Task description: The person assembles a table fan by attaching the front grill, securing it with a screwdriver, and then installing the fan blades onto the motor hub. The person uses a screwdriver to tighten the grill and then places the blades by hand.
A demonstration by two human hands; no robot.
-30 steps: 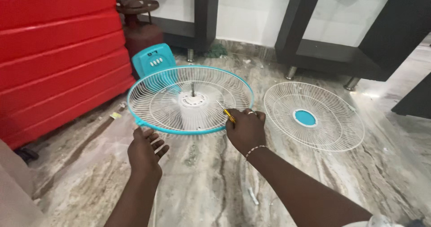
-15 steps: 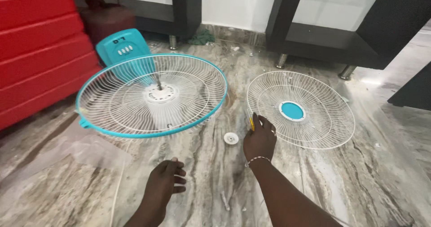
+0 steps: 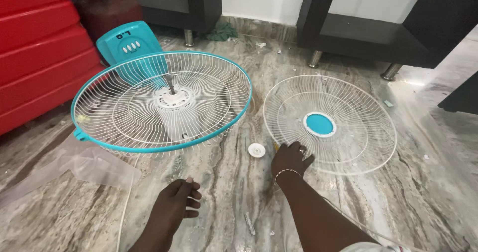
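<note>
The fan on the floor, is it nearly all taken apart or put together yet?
Partly. The front guard with its blue centre lies flat on the floor, off the fan. The back guard with the teal rim sits on the motor, and its bare shaft carries no blade. A small white cap lies loose. The right hand rests at the front guard's edge; the left hand is empty. Which way the job runs is unclear.

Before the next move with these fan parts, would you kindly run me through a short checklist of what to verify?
1. Right hand at the rim of the loose white grille: ok.
2. Yellow-handled tool under that hand: cannot tell, only a sliver shows.
3. Left hand free, fingers curled above the floor: ok.
4. Small white cap lying apart between the grilles: ok.
5. Motor shaft in the teal-rimmed grille bare: ok.
</note>
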